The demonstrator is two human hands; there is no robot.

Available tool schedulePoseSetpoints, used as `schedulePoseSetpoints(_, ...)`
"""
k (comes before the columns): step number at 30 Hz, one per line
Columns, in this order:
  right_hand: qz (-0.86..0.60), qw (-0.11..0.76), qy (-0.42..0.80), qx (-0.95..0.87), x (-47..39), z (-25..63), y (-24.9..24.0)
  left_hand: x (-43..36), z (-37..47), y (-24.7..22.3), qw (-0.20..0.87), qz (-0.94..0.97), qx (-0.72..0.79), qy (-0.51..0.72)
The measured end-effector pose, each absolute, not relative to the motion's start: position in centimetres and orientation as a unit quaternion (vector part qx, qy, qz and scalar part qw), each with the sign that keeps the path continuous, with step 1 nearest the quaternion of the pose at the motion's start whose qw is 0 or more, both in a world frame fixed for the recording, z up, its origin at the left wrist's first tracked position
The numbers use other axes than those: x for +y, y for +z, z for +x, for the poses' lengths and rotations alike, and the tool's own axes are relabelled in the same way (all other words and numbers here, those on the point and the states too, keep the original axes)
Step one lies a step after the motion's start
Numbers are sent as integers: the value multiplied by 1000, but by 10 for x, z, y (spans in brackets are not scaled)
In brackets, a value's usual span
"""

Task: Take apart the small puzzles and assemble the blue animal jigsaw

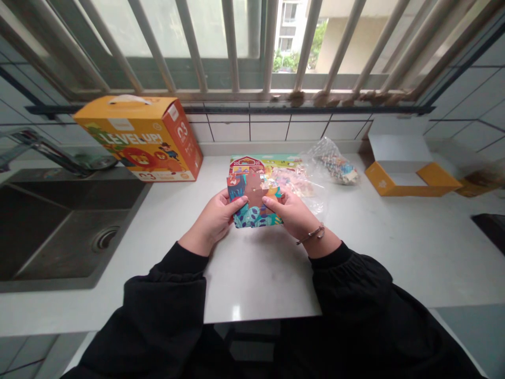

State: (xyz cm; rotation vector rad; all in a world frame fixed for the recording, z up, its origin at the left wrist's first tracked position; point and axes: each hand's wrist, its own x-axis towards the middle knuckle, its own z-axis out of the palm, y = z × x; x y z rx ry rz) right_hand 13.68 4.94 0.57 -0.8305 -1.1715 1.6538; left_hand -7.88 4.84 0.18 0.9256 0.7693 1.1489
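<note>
The puzzle (253, 211) is between both hands over the counter (260, 279), the left hand (218, 213) pinching its left side and the right hand (294, 211) its right, thumbs on the printed face. A level hold with light, even pressure should best keep its joins from parting. The other fingers are mostly behind it, so their spread cannot be told. Beyond, it partly covers a barn picture (246, 162); the clear bag's (337, 164) contents are hard to make out, and the sink (59, 285) is cut off.
</note>
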Motion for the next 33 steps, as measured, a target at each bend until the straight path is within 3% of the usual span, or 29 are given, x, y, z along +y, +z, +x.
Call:
schedulePoseSetpoints(13, -378, 430, 678, -462, 51, 138, 0, 43, -77, 6, 678, 422, 329, 503)
schedulePoseSetpoints(33, -371, 496, 674, -403, 52, 136, 3, 46, -81, 1, 680, 420, 362, 480)
